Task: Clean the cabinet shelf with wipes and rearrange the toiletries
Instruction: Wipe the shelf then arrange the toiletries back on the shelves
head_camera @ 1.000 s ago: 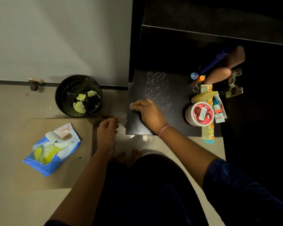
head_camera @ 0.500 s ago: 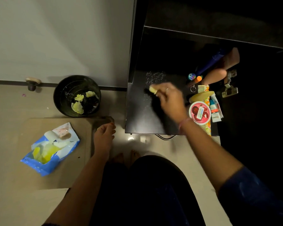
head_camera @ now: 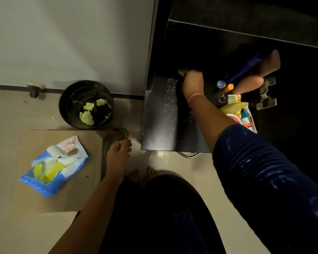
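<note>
Wiping deep on the dark shelf (head_camera: 160, 114).
My right hand (head_camera: 192, 83) clenched a yellow wipe (head_camera: 181, 72) against it, toiletries (head_camera: 235, 99) crowded just right; my left hand (head_camera: 118, 154) rested flat and loose by the wipes pack (head_camera: 53, 165).

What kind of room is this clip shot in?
Most likely a home bathroom or dressing corner, seen at floor level. A low dark cabinet shelf holds toiletries, including a comb and tubes; a small black bin with used wipes stands on the tiled floor beside a wipes pack.
</note>
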